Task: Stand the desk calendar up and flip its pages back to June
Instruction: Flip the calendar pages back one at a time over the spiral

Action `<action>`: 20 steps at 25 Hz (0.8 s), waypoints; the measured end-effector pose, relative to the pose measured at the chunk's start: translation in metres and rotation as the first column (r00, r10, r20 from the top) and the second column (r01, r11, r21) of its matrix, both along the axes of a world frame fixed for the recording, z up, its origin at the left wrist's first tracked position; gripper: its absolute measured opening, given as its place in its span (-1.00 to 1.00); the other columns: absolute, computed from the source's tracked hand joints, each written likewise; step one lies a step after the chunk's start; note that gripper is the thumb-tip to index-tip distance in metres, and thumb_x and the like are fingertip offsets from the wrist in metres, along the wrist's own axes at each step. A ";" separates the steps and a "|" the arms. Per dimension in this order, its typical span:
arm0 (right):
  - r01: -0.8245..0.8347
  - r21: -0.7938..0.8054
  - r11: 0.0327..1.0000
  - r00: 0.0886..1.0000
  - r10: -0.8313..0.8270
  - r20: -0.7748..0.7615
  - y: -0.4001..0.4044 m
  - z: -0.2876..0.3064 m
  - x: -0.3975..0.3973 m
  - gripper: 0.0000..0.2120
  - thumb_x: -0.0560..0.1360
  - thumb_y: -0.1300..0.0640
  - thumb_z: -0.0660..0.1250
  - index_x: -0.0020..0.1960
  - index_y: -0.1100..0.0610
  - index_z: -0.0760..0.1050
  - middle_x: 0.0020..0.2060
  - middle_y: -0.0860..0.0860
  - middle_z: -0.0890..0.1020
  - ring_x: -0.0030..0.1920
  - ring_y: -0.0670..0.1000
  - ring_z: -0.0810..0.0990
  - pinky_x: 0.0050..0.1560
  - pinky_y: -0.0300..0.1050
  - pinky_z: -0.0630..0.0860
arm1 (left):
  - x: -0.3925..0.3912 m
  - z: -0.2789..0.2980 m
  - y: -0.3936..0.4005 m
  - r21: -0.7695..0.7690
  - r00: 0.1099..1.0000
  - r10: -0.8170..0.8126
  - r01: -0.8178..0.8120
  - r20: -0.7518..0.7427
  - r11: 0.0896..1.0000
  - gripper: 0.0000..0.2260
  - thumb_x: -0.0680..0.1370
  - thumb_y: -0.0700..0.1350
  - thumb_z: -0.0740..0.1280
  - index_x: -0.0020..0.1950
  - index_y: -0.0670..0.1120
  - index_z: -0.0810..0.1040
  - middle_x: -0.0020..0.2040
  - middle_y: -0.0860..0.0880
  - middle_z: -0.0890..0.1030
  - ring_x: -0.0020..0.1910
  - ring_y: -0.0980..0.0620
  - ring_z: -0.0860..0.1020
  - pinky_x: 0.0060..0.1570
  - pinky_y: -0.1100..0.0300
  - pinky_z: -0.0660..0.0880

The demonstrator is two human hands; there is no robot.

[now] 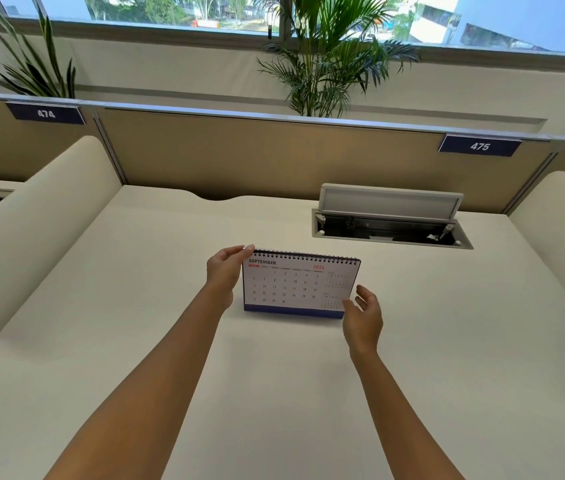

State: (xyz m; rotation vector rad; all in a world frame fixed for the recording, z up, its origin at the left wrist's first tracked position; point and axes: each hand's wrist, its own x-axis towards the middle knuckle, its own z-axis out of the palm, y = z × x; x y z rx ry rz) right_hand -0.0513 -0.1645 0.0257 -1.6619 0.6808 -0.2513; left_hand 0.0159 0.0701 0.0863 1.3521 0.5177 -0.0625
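Observation:
The desk calendar (294,285) stands upright in the middle of the cream desk (135,306), spiral binding on top, blue base strip at the bottom. Its front page reads SEPTEMBER 2026. My left hand (223,271) grips the calendar's top left corner, fingertips over the spiral. My right hand (364,315) hovers at the lower right corner with fingers spread, close to the page edge but holding nothing.
An open cable hatch (391,230) with its lid raised sits in the desk behind and right of the calendar. Padded side dividers (42,223) flank the desk. A tan back panel (274,157) carries labels 474 and 475. Plants stand behind it.

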 end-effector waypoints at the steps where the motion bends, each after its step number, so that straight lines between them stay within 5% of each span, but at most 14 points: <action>1: -0.050 -0.024 0.998 0.998 0.050 -0.035 0.002 -0.003 -0.002 -0.55 0.58 0.22 0.36 0.44 0.12 0.39 0.38 0.09 0.49 0.37 0.10 0.47 0.28 -0.05 0.50 | 0.000 0.001 0.000 0.002 1.000 0.006 -0.006 -0.006 1.000 -0.68 0.52 -0.03 0.47 0.19 -0.16 0.58 -0.18 0.09 0.61 -0.17 0.23 0.43 0.05 0.07 0.31; 6: -0.129 -0.136 0.982 0.992 0.129 -0.005 0.018 -0.010 -0.011 -0.46 0.55 0.25 0.39 0.49 0.12 0.33 0.38 0.12 0.47 0.35 0.13 0.47 0.20 -0.16 0.43 | 0.001 0.005 0.001 0.004 1.000 0.003 -0.003 -0.030 1.000 -0.64 0.51 -0.02 0.48 0.23 -0.17 0.58 -0.17 0.08 0.60 0.02 0.00 0.45 0.05 -0.01 0.31; 13: -0.020 -0.138 0.990 0.999 0.024 0.025 0.022 -0.013 -0.022 -0.50 0.55 0.20 0.41 0.46 0.14 0.40 0.36 0.09 0.50 0.35 0.11 0.48 0.32 0.00 0.46 | 0.001 0.006 0.003 0.002 0.999 -0.002 0.002 -0.052 1.000 -0.61 0.47 0.00 0.51 0.21 -0.15 0.59 -0.15 0.10 0.59 0.13 -0.03 0.40 0.08 -0.03 0.31; 20: 0.180 -0.139 0.974 0.974 -0.157 0.161 0.010 -0.008 -0.025 -0.84 0.42 0.21 0.54 -0.03 0.20 0.65 -0.21 0.01 0.69 -0.22 -0.10 0.66 -0.13 -0.30 0.61 | 0.004 0.005 0.005 0.003 0.998 -0.015 0.016 -0.068 1.000 -0.61 0.44 0.02 0.54 0.19 -0.12 0.61 -0.10 0.12 0.58 0.16 -0.03 0.39 0.12 -0.06 0.31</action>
